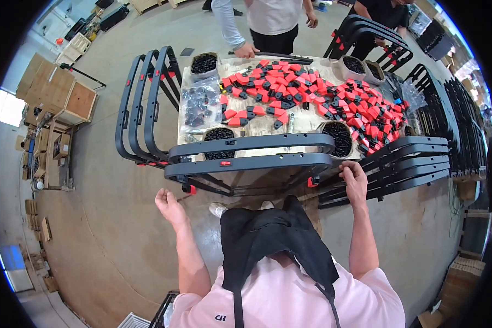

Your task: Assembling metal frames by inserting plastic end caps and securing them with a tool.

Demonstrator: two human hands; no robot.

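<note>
Two dark grey tube frames [251, 162] with rounded corners stand in front of me along the table's near edge. Small red pieces [226, 163] sit on their bars, and a red-and-black foot [313, 181] shows lower down. My left hand [170, 208] is off the frames' left end, its fingers bent in together; whatever they may hold is hidden. Beside the frames' right end is my right hand [354, 179], its index finger and thumb apart with nothing visible between them. A tub of small black parts [337, 139] lies just beyond it.
The wooden table [202, 190] bears a heap of red-and-black plastic pieces [290, 85] and a bag of parts [201, 106]. More frames stand left [147, 104] and right [404, 164]. Across the table, a person's hand [246, 50] touches a dark bar [279, 56]; another person stands at far right.
</note>
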